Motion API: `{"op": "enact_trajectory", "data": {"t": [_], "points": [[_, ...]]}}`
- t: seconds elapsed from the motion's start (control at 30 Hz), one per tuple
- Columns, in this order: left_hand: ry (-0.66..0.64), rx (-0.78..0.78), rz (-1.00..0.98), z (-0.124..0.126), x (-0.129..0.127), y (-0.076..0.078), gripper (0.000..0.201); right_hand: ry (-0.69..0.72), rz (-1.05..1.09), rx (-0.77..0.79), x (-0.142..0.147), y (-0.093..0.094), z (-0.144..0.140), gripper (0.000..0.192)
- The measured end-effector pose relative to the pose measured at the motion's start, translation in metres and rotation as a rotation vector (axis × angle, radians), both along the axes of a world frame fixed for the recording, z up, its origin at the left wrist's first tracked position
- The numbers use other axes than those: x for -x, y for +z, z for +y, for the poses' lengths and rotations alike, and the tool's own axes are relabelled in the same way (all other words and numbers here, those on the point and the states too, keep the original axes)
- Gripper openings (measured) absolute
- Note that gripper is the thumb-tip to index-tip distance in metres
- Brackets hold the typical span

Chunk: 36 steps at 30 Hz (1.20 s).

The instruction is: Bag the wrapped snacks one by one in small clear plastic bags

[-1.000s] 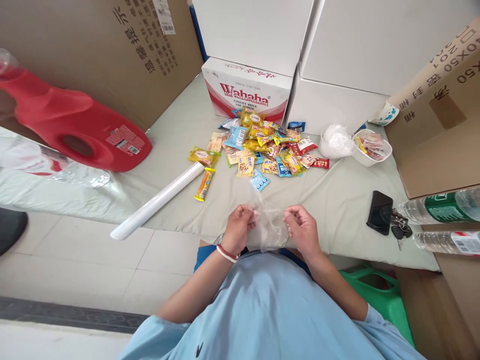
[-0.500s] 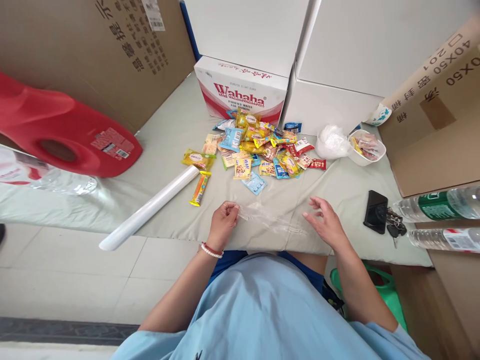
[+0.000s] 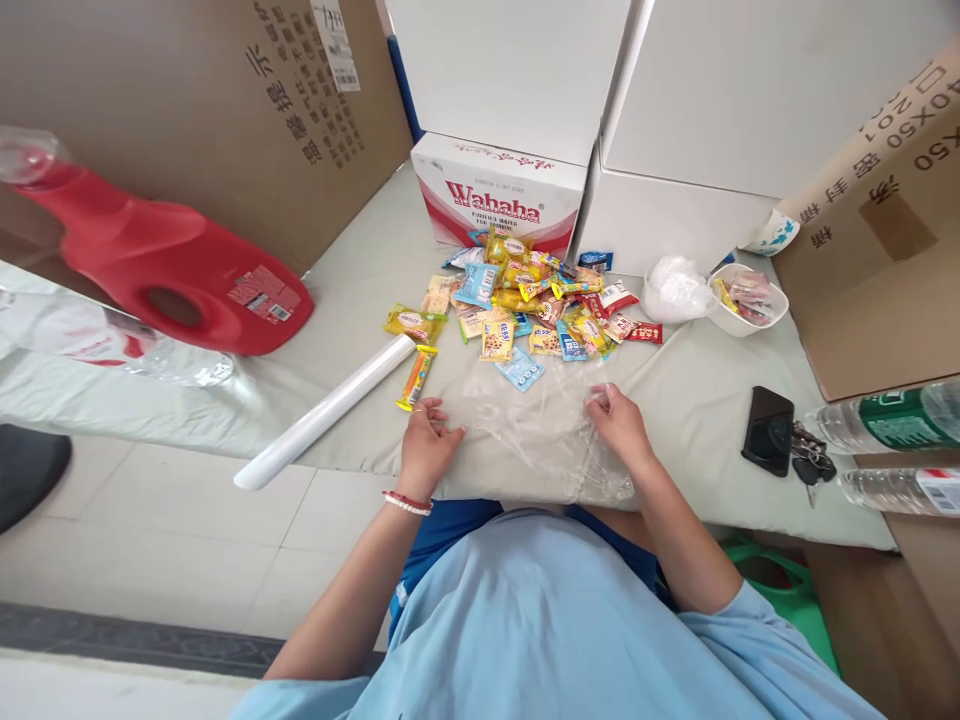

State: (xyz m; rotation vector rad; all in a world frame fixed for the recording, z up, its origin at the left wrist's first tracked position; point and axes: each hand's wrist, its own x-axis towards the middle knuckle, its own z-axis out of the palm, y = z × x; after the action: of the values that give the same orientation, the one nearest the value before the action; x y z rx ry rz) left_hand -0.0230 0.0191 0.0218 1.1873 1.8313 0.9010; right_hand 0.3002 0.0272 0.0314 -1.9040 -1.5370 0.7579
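A sheet of clear plastic film (image 3: 529,430) lies spread on the grey-green cloth (image 3: 675,390) in front of me. My left hand (image 3: 424,445) presses its left edge down, fingers curled. At the sheet's upper right corner my right hand (image 3: 619,420) pinches the film. Just beyond the sheet lies a heap of small snack packets (image 3: 525,295), with a blue packet (image 3: 519,368) and a long yellow bar (image 3: 416,378) nearest the film. A white roll of film (image 3: 326,412) lies slanted to the left of my left hand.
A red detergent jug (image 3: 161,265) lies at the left. A Wahaha carton (image 3: 499,195) and white boxes stand behind the snacks. At the right are a white bowl (image 3: 750,300), a crumpled plastic bag (image 3: 673,288), a black phone (image 3: 766,430) with keys, and two water bottles (image 3: 889,418).
The film was bunched between both hands near my body; it is now spread flat on the cloth, and both hands have moved forward and apart to its edges.
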Motion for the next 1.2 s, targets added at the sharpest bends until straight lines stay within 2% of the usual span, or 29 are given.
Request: {"op": "enact_trajectory", "data": {"t": [0.1,0.17,0.23,0.33,0.4,0.5,0.6,0.67,0.77,0.9,0.93,1.0,1.1,1.2], "points": [[-0.121,-0.172,0.23,-0.001,-0.003,0.0,0.058,-0.051,-0.326,-0.296,-0.007,0.02,-0.015,0.048],[-0.197,-0.263,0.333,-0.003,-0.006,-0.001,0.052,-0.003,-0.395,-0.37,-0.004,0.034,-0.024,0.043],[-0.248,-0.27,0.369,-0.003,-0.008,-0.001,0.042,0.183,-0.394,-0.287,0.005,0.043,-0.028,0.035],[-0.241,-0.264,0.377,0.001,-0.008,0.002,0.026,0.596,-0.355,-0.107,0.026,0.045,-0.032,0.032],[-0.213,-0.339,0.414,0.004,-0.008,0.013,0.019,0.79,-0.348,-0.101,0.043,0.043,-0.037,0.038],[-0.205,-0.517,0.48,0.006,-0.016,0.04,0.013,0.949,-0.388,-0.165,0.068,0.039,-0.05,0.049],[-0.361,-0.585,0.399,0.005,-0.036,0.066,0.016,1.044,-0.442,-0.189,0.094,0.031,-0.064,0.048],[-0.512,-0.542,0.308,0.004,-0.054,0.071,0.022,1.071,-0.464,-0.179,0.109,0.022,-0.071,0.044],[-0.663,-0.422,0.327,0.003,-0.072,0.054,0.026,1.078,-0.444,-0.149,0.12,0.013,-0.075,0.039],[-0.621,-0.349,0.606,0.001,-0.063,0.011,0.038,1.165,-0.225,-0.065,0.105,0.022,-0.061,0.035],[-0.616,-0.348,0.663,-0.001,-0.059,0.002,0.043,1.157,-0.156,-0.036,0.098,0.027,-0.051,0.03],[-0.639,-0.348,0.735,-0.006,-0.051,-0.009,0.051,1.005,-0.107,-0.006,0.086,0.041,-0.022,0.024],[-0.658,-0.349,0.78,-0.011,-0.049,-0.014,0.056,0.627,-0.266,-0.081,0.084,0.057,0.042,0.031],[-0.658,-0.345,0.797,-0.011,-0.053,-0.014,0.058,0.383,-0.422,-0.123,0.103,0.061,0.11,0.035]]}}
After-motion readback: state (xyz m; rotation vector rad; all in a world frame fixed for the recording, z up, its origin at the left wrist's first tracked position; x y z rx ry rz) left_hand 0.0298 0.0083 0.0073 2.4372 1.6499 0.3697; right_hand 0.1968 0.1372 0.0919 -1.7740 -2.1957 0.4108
